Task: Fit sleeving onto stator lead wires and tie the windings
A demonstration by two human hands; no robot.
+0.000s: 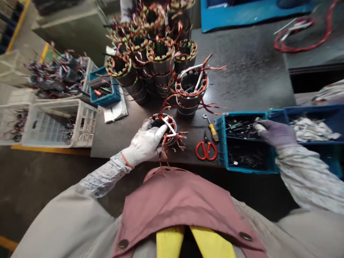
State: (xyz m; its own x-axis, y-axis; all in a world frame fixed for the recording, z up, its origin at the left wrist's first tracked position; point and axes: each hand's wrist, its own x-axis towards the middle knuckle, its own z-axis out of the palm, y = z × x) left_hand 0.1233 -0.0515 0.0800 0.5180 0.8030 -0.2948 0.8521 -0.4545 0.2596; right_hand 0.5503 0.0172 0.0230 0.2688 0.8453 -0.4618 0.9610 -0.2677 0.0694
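My left hand (145, 142), in a white knit glove, is closed on the near rim of a motor stator (173, 123) at the table's front edge. Copper leads and white sleeving stick out of this stator. My right hand (278, 133), in a purple glove with pale fingertips, reaches into the upper part of a blue bin (223, 143) among short dark tubes (239, 127). Its fingers are bent together; what they pinch, if anything, is hidden. Between the hands lie red-handled scissors (206, 150) and a yellow-handled screwdriver (213, 132).
Another stator (189, 95) stands just behind the held one, with several stacked stators (161, 57) at the back left. A second blue bin (333, 140) holds white pieces (313, 129). White crates (53, 123) sit left. A person's sleeve (330, 92) shows at the right edge.
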